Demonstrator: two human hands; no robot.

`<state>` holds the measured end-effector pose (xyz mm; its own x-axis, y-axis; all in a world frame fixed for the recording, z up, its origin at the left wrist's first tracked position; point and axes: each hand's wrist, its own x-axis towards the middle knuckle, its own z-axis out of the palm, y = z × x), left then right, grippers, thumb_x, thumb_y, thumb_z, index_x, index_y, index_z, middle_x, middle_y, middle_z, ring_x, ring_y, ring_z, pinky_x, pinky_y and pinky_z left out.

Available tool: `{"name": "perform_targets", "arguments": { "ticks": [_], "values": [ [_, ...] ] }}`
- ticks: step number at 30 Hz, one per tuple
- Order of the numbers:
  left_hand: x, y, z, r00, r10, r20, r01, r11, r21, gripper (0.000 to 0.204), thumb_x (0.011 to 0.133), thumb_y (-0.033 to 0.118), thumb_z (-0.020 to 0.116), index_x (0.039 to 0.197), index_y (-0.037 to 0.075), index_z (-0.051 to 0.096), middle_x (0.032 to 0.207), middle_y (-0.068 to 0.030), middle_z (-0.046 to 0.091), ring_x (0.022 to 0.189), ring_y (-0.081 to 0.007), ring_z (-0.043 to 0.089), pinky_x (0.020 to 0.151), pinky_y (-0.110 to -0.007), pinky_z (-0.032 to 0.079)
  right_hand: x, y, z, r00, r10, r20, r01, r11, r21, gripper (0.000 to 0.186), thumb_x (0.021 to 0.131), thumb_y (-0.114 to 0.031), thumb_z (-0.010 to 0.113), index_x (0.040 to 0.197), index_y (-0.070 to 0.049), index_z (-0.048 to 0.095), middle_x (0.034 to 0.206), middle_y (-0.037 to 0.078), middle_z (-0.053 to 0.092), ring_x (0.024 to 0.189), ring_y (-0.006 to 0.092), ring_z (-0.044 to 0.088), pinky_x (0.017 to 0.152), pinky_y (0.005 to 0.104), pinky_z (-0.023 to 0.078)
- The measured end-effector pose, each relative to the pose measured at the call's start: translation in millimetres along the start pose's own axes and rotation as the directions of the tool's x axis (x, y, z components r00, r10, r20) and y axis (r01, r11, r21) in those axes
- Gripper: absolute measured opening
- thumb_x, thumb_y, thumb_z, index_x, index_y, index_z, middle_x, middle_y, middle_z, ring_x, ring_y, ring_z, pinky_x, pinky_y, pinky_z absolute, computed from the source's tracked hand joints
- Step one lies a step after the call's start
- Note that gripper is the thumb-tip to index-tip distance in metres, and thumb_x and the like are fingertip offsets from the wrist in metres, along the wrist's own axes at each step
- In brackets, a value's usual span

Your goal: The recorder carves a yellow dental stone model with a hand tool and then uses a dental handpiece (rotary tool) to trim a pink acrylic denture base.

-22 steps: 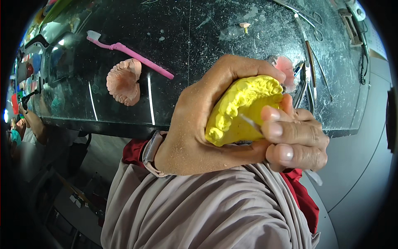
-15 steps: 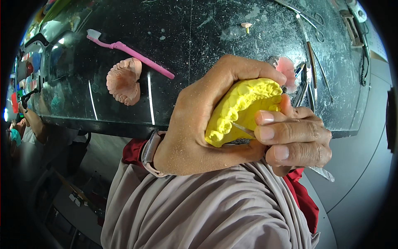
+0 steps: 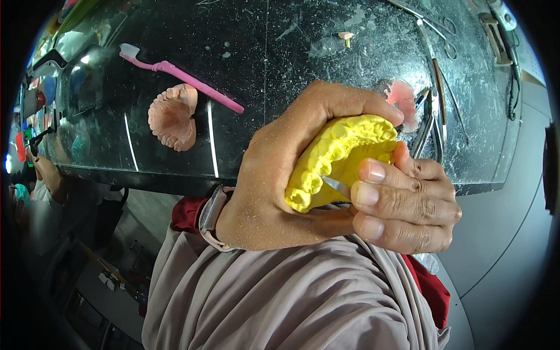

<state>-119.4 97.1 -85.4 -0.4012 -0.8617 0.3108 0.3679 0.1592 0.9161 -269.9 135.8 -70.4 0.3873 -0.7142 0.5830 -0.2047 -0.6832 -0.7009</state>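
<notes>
The left hand [image 3: 280,186] is curled around a yellow dental cast [image 3: 345,149], thumb and fingers gripping its outer sides, with the row of teeth facing up. The right hand [image 3: 411,198] has its fingers closed on a slim metal tool [image 3: 336,185], whose tip meets the inner side of the teeth toward the cast's left end; the rest of the tool is largely hidden by the fingers. The cast is held up in front of the person, over the near edge of the dark worktop [image 3: 245,35]. On that surface, to the left, lies a pink dental cast [image 3: 165,116], with a pink toothbrush [image 3: 184,76] slanting just beyond it. To the right, past the hands, are a flat pink piece [image 3: 401,100], a brown-handled instrument [image 3: 438,87] and scissors [image 3: 429,22].
</notes>
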Motion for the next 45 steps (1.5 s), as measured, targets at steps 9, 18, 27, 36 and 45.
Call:
{"name": "perform_targets", "arguments": {
  "ticks": [9, 18, 27, 36, 45],
  "values": [
    [-1, 4, -2, 0.995, -0.076, 0.061, 0.085, 0.983, -0.163, 0.067, 0.056, 0.023, 0.078, 0.103, -0.009, 0.041, 0.096, -0.014, 0.053, 0.087, -0.0163, 0.054, 0.077, -0.027, 0.044, -2, -1, 2, 0.996, -0.048, -0.069, 0.047, 0.999, -0.021, 0.032, 0.07, -0.003, 0.06, 0.1, -0.009, 0.052, 0.099, 0.015, 0.057, 0.089, 0.0255, 0.058, 0.089, 0.0378, 0.039],
    [-1, 1, -1, 0.999, -0.028, 0.034, 0.027, 0.999, 0.024, 0.064, 0.054, 0.016, 0.078, 0.101, -0.009, 0.043, 0.092, -0.0142, 0.054, 0.086, -0.0163, 0.054, 0.075, -0.025, 0.044, 2, 0, -8, 0.99, 0.131, 0.056, -0.137, 0.98, 0.145, 0.029, 0.072, -0.015, 0.061, 0.097, -0.009, 0.048, 0.093, 0.015, 0.057, 0.09, 0.03, 0.056, 0.091, 0.0383, 0.036],
    [-1, -2, 2, 0.998, 0.032, -0.054, -0.007, 0.908, 0.418, 0.046, 0.054, -0.009, 0.063, 0.096, 0.004, 0.05, 0.088, -0.0104, 0.053, 0.076, -0.0202, 0.056, 0.061, -0.028, 0.045, 7, -5, -14, 0.989, 0.15, -0.007, -0.147, 0.981, 0.126, 0.022, 0.075, -0.021, 0.057, 0.091, -0.007, 0.05, 0.085, 0.014, 0.059, 0.09, 0.0308, 0.056, 0.091, 0.0389, 0.037],
    [0, 7, 1, 0.992, -0.04, -0.118, 0.089, 0.894, 0.439, 0.049, 0.05, -0.015, 0.056, 0.095, 0.003, 0.05, 0.084, -0.0092, 0.053, 0.074, -0.0203, 0.054, 0.059, -0.028, 0.043, -7, -3, -10, 0.993, 0.052, -0.108, -0.04, 0.993, 0.108, 0.021, 0.078, -0.022, 0.055, 0.094, -0.012, 0.048, 0.097, 0.011, 0.054, 0.096, 0.0333, 0.052, 0.092, 0.0454, 0.035],
    [7, 6, -6, 0.99, 0.14, 0.018, -0.129, 0.842, 0.524, 0.057, 0.049, 0.0, 0.073, 0.099, 0.002, 0.046, 0.083, -0.0094, 0.056, 0.07, -0.011, 0.054, 0.063, -0.02, 0.043, -23, 9, -14, 0.923, 0.117, -0.368, -0.017, 0.964, 0.265, 0.02, 0.083, -0.018, 0.049, 0.1, -0.008, 0.049, 0.117, 0.024, 0.038, 0.106, 0.0384, 0.042, 0.087, 0.046, 0.041]
  ]
}}
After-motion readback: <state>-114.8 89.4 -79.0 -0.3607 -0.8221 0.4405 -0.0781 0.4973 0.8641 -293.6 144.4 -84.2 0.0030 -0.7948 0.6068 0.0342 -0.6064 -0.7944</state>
